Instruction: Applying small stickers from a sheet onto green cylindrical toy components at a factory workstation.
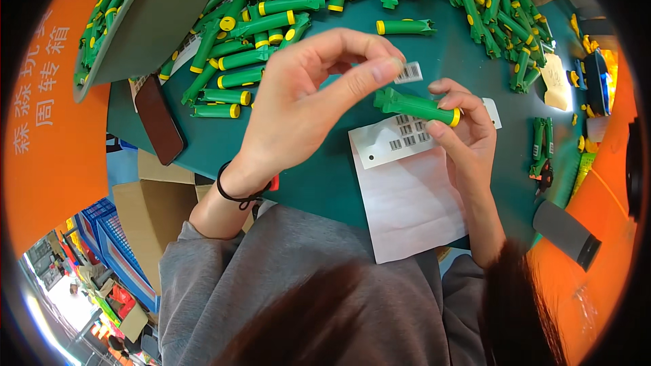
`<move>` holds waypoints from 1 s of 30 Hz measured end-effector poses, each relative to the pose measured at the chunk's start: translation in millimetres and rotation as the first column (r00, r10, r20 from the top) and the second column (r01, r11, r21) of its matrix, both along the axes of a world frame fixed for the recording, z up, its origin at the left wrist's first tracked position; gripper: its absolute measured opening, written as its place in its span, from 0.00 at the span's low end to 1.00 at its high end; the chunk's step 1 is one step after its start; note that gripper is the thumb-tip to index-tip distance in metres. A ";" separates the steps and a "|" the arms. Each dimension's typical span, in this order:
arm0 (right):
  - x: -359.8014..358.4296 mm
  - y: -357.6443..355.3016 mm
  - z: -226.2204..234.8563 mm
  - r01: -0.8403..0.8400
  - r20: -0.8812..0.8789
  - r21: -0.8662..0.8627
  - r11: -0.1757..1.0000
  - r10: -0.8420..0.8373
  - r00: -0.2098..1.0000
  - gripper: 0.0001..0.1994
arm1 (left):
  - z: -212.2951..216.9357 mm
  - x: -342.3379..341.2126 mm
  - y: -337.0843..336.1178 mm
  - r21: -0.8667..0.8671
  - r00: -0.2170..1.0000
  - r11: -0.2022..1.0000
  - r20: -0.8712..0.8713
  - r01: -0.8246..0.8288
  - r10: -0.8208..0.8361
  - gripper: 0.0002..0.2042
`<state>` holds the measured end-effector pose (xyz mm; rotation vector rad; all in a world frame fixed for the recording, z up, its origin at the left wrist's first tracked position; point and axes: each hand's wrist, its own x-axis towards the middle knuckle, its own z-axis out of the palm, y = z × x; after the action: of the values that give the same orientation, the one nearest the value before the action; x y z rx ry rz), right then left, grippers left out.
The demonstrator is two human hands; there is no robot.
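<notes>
Between the thumb and finger of my left hand [305,95] is a small white barcode sticker [409,72], held just above a green plastic tube. My right hand [469,125] grips that green tube [417,106] by its yellow-capped end, thumb below and fingers above. The tube lies tilted, its notched green end toward my left hand. Under it on the table is a white sheet of barcode stickers [381,154], over a plain pale paper [413,210] that reaches the table's front edge.
Piles of similar green tubes [271,24] cover the far side of the teal table [305,190]. A grey tray [156,13] of tubes stands at far left, near a dark phone [159,120]. On the right lie a dark grey cylinder [565,234] and two stickered tubes [541,141].
</notes>
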<state>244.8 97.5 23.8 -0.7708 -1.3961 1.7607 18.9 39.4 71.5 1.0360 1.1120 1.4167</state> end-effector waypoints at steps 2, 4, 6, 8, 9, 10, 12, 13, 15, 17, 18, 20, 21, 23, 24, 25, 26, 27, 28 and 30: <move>0.5 -0.8 -6.2 0.002 -0.096 0.070 0.998 0.004 0.995 0.18 | -1.0 2.3 -0.9 -0.054 0.992 0.995 -0.088 0.083 -0.087 0.06; -1.7 -2.7 -5.4 0.004 -0.100 0.083 0.997 0.005 0.995 0.18 | 1.1 5.9 -2.2 -0.055 0.980 0.992 -0.158 0.116 -0.124 0.06; -2.7 -4.4 -4.2 0.009 -0.102 0.096 0.995 0.001 0.995 0.18 | 2.8 12.0 -1.7 -0.058 0.956 0.986 -0.242 0.157 -0.167 0.05; -4.0 -5.8 -5.0 0.013 -0.118 -0.007 1.000 -0.014 0.993 0.20 | 2.4 15.8 0.2 -0.071 0.954 0.984 -0.243 0.164 -0.176 0.06; -3.6 -6.5 -4.6 0.016 -0.117 -0.009 1.000 -0.017 0.993 0.20 | 2.3 16.8 0.8 -0.084 0.952 0.982 -0.246 0.166 -0.182 0.06; -2.7 -6.8 -4.8 0.018 -0.099 0.015 1.000 -0.016 0.995 0.21 | 1.9 17.3 2.0 -0.087 0.951 0.982 -0.245 0.170 -0.187 0.06; -1.4 -7.4 -5.4 0.022 -0.080 0.037 0.999 -0.019 0.997 0.21 | 2.7 17.6 4.6 -0.174 0.938 0.969 -0.270 0.176 -0.219 0.06; -1.0 -7.0 -5.5 0.020 -0.074 0.050 0.999 -0.016 0.997 0.21 | 3.4 18.1 5.3 -0.177 0.937 0.968 -0.270 0.178 -0.222 0.06; -0.5 -6.4 -5.5 0.019 -0.070 0.060 0.998 -0.014 0.997 0.21 | 4.1 18.8 6.4 -0.157 0.944 0.969 -0.240 0.192 -0.226 0.07; -0.3 -6.1 -5.3 0.004 -0.083 0.065 0.998 0.001 0.997 0.21 | 2.0 18.2 7.2 -0.143 0.937 0.970 -0.266 0.196 -0.228 0.06; -0.1 -6.0 -5.9 0.005 -0.084 0.062 0.998 0.000 0.996 0.21 | 1.0 17.8 7.7 -0.126 0.929 0.972 -0.293 0.198 -0.227 0.06; 0.8 -5.5 -6.0 0.000 -0.092 0.086 0.996 0.008 0.996 0.22 | 0.5 17.2 8.9 -0.113 0.924 0.971 -0.302 0.211 -0.236 0.06; 1.1 -4.6 -6.8 0.003 -0.091 0.085 0.996 0.005 0.996 0.22 | 0.4 17.3 9.2 -0.100 0.919 0.971 -0.312 0.220 -0.240 0.06; 0.7 -2.6 -10.5 -0.013 -0.135 0.185 0.983 0.039 0.990 0.20 | 1.0 17.6 8.5 -0.113 0.927 0.970 -0.287 0.217 -0.241 0.06; 0.7 -2.6 -10.9 -0.014 -0.136 0.184 0.983 0.040 0.990 0.20 | 1.2 17.8 8.3 -0.123 0.935 0.969 -0.261 0.216 -0.241 0.06; 0.7 -2.9 -10.6 -0.011 -0.137 0.188 0.982 0.037 0.990 0.20 | 1.0 17.9 8.1 -0.123 0.935 0.969 -0.261 0.216 -0.241 0.06; 0.6 -3.3 -10.1 -0.007 -0.138 0.192 0.981 0.034 0.990 0.20 | 0.5 18.1 7.9 -0.119 0.934 0.970 -0.267 0.212 -0.237 0.06; 0.7 -4.7 -8.5 -0.008 -0.137 0.193 0.981 0.035 0.990 0.20 | 0.3 18.3 7.7 -0.116 0.933 0.971 -0.273 0.209 -0.233 0.06; 1.0 -6.7 -6.9 0.001 -0.116 0.144 0.990 0.016 0.993 0.20 | 0.6 18.6 7.4 -0.117 0.933 0.972 -0.275 0.206 -0.231 0.06; 0.8 -7.5 -7.2 0.007 -0.094 0.095 0.995 0.002 0.996 0.21 | 1.5 19.3 6.3 -0.144 0.935 0.970 -0.269 0.197 -0.230 0.06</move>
<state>245.6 90.0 16.5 -0.6304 -1.4040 1.6929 38.2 45.7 73.0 1.2644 1.2285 1.0398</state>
